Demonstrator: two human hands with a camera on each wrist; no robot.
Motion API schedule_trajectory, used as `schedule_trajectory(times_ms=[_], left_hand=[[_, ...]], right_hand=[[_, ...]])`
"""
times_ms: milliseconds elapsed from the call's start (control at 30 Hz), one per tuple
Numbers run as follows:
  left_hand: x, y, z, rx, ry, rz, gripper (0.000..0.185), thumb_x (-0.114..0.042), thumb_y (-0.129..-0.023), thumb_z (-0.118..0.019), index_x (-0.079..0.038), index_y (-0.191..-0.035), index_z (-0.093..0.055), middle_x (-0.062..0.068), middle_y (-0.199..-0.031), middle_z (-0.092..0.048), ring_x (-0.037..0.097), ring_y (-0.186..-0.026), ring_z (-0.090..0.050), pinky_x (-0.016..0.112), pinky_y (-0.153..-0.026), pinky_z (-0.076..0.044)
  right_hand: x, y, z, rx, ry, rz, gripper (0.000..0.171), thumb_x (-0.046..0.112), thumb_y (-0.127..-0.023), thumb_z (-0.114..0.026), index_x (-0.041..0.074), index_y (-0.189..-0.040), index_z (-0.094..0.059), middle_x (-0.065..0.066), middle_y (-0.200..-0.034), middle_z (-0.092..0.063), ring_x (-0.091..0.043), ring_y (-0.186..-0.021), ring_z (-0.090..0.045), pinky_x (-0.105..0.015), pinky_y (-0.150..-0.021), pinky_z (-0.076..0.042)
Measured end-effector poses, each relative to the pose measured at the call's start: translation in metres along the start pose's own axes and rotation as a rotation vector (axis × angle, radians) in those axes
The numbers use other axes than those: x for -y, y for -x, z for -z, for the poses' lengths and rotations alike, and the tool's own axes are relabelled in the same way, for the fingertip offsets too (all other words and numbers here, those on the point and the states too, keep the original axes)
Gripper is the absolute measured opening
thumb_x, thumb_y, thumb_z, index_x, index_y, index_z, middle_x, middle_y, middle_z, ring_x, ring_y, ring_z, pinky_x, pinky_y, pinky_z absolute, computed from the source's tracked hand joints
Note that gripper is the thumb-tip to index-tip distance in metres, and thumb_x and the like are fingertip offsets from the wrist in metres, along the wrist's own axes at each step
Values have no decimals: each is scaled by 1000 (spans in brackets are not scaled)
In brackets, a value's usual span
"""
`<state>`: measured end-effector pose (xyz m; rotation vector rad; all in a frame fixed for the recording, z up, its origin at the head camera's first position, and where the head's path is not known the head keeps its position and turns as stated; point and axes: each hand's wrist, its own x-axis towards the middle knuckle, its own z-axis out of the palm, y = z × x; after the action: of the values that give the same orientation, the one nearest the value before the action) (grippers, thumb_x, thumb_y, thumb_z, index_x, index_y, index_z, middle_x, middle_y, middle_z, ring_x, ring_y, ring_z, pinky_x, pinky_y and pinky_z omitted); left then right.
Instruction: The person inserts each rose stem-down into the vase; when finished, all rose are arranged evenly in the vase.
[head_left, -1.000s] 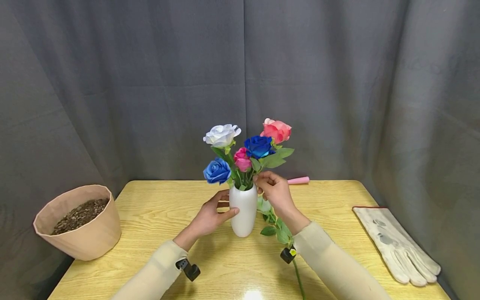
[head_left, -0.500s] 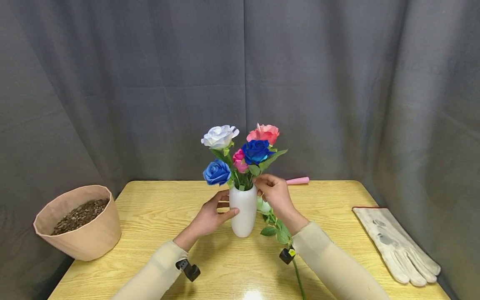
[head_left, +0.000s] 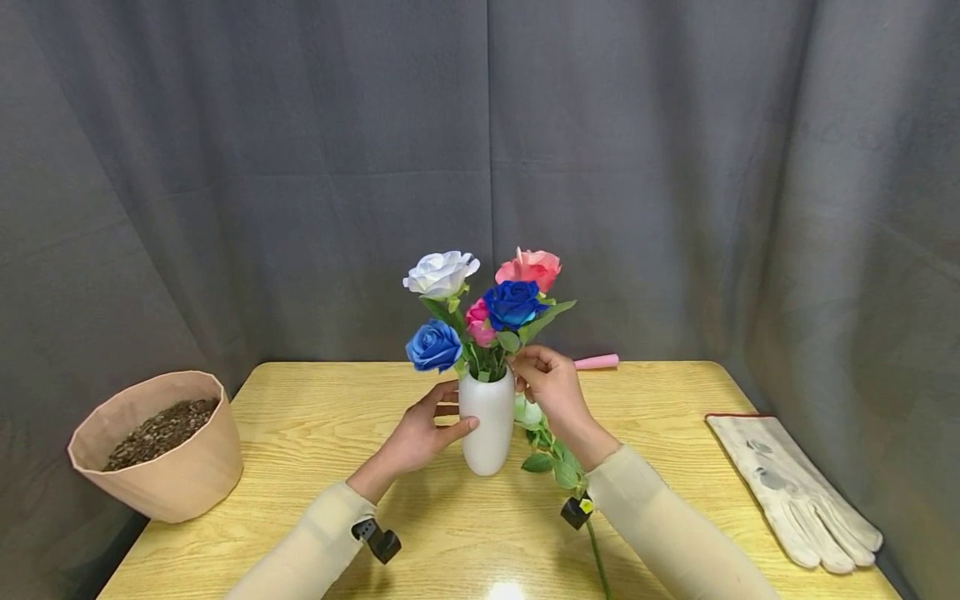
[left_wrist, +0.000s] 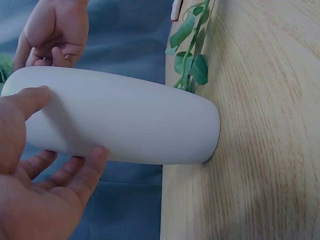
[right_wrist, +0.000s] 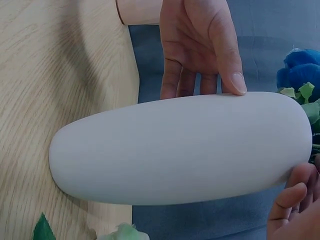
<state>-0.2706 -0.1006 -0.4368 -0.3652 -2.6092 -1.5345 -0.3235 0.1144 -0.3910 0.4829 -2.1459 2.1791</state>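
Note:
A white vase (head_left: 487,425) stands upright on the wooden table. My left hand (head_left: 422,429) holds it from the left, thumb in front and fingers round the back. Roses stand in it: a white one (head_left: 441,274), a light blue one (head_left: 434,345), a dark blue one (head_left: 514,303), a coral one (head_left: 528,268) and a small magenta flower (head_left: 480,322). My right hand (head_left: 551,383) pinches a rose stem at the right of the vase's mouth; which bloom it carries is hard to tell. In the right wrist view the fingertips (right_wrist: 300,175) touch near the rim.
A leafy stem with a pale bloom (head_left: 564,473) lies on the table (head_left: 337,417) under the right forearm. A tan pot of soil (head_left: 168,483) stands at the left, a work glove (head_left: 795,492) lies at the right, and a pink handle (head_left: 597,362) lies at the back edge.
The coral rose and its leaves have shifted left and slightly down, closer behind the dark blue rose, which also moved a little left. My left hand and the vase have stayed put.

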Motion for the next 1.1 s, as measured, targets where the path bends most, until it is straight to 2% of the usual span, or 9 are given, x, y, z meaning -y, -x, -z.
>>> schedule_trajectory(times_ms=[367,600,833,1100], left_hand=[[-1,1,0,-1,6,-4,64,-36,-92,-73,-17,-147,-45,11,-133,-60,37,-124,-60,44,-93,-59],[0,1,0,2,-2,-3,65,-37,-91,-73,-18,-147,-45,10,-134,-60,36,-124,-61,44,-93,-59],[1,1,1,8,-7,-9,65,-38,-92,-72,-18,-147,-44,11,-134,-59,39,-126,-59,46,-94,-58],[0,0,1,19,-12,-7,66,-38,-92,-72,-18,-148,-43,11,-136,-58,41,-128,-57,47,-95,-58]], right_hand=[[-1,9,22,93,43,-69,30,18,-100,-61,-2,-123,-61,-8,-98,-66,-12,-72,-61,-21,-55,-46],[-1,15,32,122,70,-110,36,21,-99,-63,-5,-125,-59,-4,-96,-67,-12,-75,-62,-21,-56,-46],[-4,22,46,151,118,-113,32,25,-99,-64,1,-121,-63,-3,-97,-67,-12,-77,-63,-22,-57,-48],[-9,29,62,183,195,-140,33,25,-98,-65,0,-120,-63,0,-95,-67,-14,-80,-63,-24,-58,-50]])
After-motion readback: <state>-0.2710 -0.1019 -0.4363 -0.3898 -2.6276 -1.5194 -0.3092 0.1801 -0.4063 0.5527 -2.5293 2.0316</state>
